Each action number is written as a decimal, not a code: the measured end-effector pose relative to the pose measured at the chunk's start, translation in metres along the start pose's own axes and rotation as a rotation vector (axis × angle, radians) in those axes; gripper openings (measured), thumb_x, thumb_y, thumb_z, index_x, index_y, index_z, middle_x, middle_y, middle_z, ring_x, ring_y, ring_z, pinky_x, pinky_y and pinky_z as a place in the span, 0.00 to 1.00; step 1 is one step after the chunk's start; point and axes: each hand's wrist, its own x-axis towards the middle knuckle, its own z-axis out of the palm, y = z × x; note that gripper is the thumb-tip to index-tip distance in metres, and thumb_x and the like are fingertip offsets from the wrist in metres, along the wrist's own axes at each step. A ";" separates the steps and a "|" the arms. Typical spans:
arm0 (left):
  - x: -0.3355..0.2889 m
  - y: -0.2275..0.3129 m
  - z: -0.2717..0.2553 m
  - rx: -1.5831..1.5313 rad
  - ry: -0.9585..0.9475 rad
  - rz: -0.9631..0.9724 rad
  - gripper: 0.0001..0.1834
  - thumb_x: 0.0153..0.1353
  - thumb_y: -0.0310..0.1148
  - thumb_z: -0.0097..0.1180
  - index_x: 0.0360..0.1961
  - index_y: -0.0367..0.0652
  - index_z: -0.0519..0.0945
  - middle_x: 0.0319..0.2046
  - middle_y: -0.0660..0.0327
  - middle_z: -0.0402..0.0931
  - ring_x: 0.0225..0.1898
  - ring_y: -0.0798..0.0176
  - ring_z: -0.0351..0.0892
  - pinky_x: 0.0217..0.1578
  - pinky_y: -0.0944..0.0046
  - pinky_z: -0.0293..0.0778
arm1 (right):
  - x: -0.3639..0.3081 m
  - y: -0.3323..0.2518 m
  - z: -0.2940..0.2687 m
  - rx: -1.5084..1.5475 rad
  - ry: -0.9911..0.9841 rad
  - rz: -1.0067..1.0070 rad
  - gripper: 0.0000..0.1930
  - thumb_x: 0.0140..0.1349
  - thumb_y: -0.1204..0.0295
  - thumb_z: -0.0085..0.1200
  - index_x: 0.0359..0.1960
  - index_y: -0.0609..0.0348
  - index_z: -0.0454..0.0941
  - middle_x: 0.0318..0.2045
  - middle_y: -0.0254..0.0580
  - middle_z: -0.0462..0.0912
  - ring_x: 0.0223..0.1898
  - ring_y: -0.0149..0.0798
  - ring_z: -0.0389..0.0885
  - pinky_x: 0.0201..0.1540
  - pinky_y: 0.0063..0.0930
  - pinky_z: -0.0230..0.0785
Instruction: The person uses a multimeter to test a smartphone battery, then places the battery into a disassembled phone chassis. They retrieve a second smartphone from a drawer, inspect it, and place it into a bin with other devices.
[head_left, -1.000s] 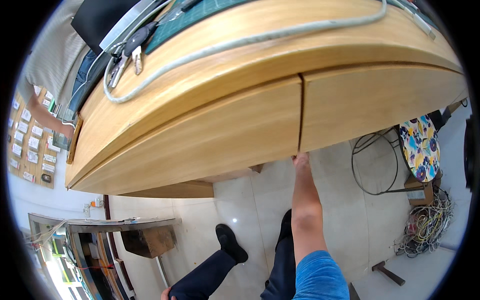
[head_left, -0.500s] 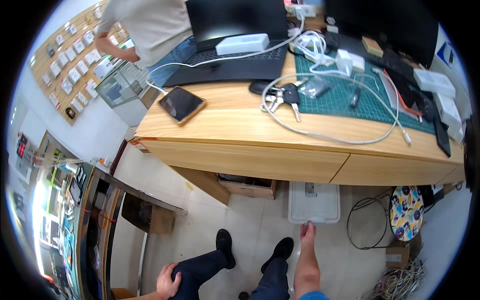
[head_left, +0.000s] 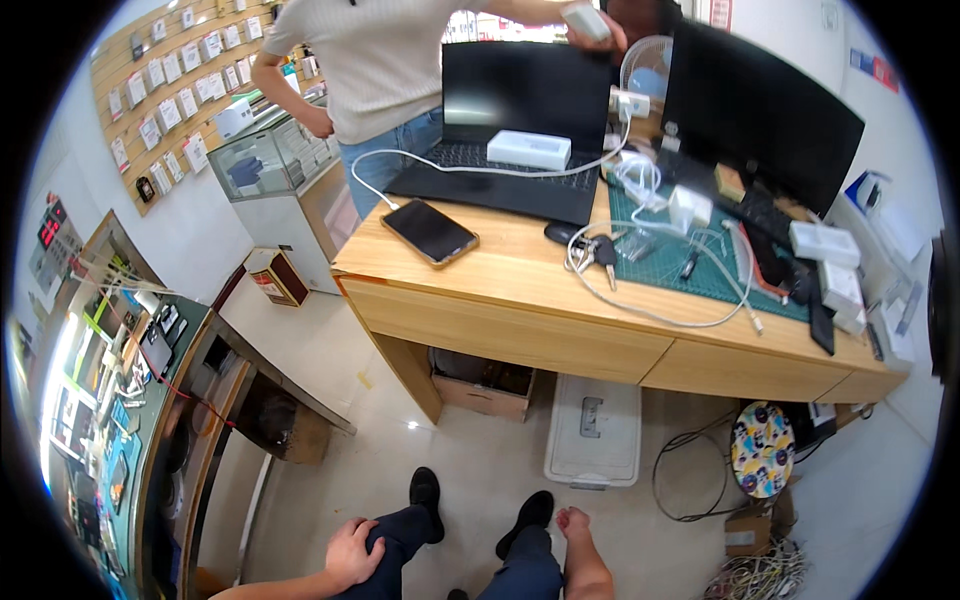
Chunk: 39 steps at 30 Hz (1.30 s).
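My left hand (head_left: 355, 555) rests on my left knee, fingers apart and draped over the dark trouser leg. Beside my right knee hangs my right hand (head_left: 573, 523), its fingers curled in, with nothing visible in them. Just beyond it, a translucent plastic storage box (head_left: 595, 452) with a grey lid handle lies on the floor, partly under the desk. A small gap separates my right hand from the box's near edge. The far end of the box is hidden by the desk front.
The wooden desk (head_left: 500, 310) carries a laptop (head_left: 525, 95), a phone (head_left: 432, 233) on a cable, keys (head_left: 605, 250) and a monitor (head_left: 760, 115). A person (head_left: 375, 70) stands behind, holding a white object (head_left: 587, 20). Bundled cables (head_left: 760, 575) and a workbench (head_left: 200, 350) flank me.
The storage box has come further out from under the desk. My right hand has let go of its near edge. The view has shifted, showing more of the person behind the desk.
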 end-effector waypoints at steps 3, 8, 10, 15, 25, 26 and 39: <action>0.001 0.008 0.016 -0.016 0.024 0.080 0.22 0.60 0.46 0.57 0.51 0.45 0.80 0.51 0.52 0.77 0.53 0.46 0.77 0.55 0.50 0.73 | -0.046 -0.028 0.011 -0.101 -0.053 -0.081 0.09 0.65 0.68 0.54 0.40 0.60 0.77 0.34 0.43 0.85 0.35 0.42 0.83 0.38 0.39 0.80; 0.006 0.007 0.027 -0.292 -0.098 0.039 0.24 0.61 0.49 0.58 0.51 0.43 0.80 0.53 0.52 0.77 0.54 0.50 0.77 0.54 0.53 0.74 | -0.144 -0.046 0.012 -0.431 -0.242 -0.358 0.20 0.74 0.60 0.42 0.48 0.65 0.78 0.39 0.46 0.86 0.34 0.41 0.85 0.38 0.35 0.79; 0.014 -0.038 0.047 -0.786 -0.197 -0.101 0.26 0.64 0.49 0.57 0.55 0.40 0.77 0.51 0.53 0.78 0.53 0.56 0.78 0.52 0.57 0.75 | -0.176 -0.044 0.000 -0.555 -0.256 -0.472 0.23 0.74 0.60 0.40 0.48 0.71 0.79 0.40 0.50 0.86 0.36 0.41 0.88 0.34 0.34 0.80; -0.155 -0.284 0.159 -0.669 -0.329 -0.568 0.31 0.65 0.41 0.62 0.63 0.35 0.69 0.52 0.49 0.77 0.55 0.55 0.78 0.56 0.57 0.74 | -0.257 0.039 -0.086 -1.238 -0.191 -1.046 0.27 0.61 0.69 0.53 0.63 0.63 0.71 0.51 0.63 0.81 0.54 0.56 0.80 0.57 0.40 0.71; -0.217 -0.210 0.139 -0.564 -0.460 -0.641 0.30 0.67 0.39 0.57 0.66 0.35 0.67 0.57 0.46 0.75 0.60 0.50 0.74 0.60 0.54 0.69 | -0.299 0.154 -0.214 -1.246 0.023 -0.433 0.30 0.74 0.46 0.36 0.66 0.54 0.70 0.59 0.53 0.77 0.60 0.45 0.75 0.65 0.43 0.65; -0.209 -0.202 0.137 -0.560 -0.467 -0.638 0.30 0.67 0.39 0.56 0.66 0.35 0.67 0.57 0.46 0.75 0.60 0.49 0.74 0.60 0.54 0.69 | -0.302 0.145 -0.208 -1.259 0.041 -0.409 0.30 0.74 0.47 0.37 0.66 0.54 0.70 0.59 0.53 0.77 0.60 0.45 0.75 0.65 0.43 0.65; -0.149 -0.172 0.112 -0.544 -0.526 -0.561 0.29 0.70 0.40 0.50 0.68 0.36 0.64 0.60 0.43 0.72 0.63 0.43 0.70 0.64 0.50 0.64 | -0.319 0.092 -0.149 -1.223 0.183 -0.212 0.27 0.69 0.56 0.43 0.62 0.62 0.72 0.54 0.58 0.80 0.56 0.50 0.78 0.61 0.44 0.68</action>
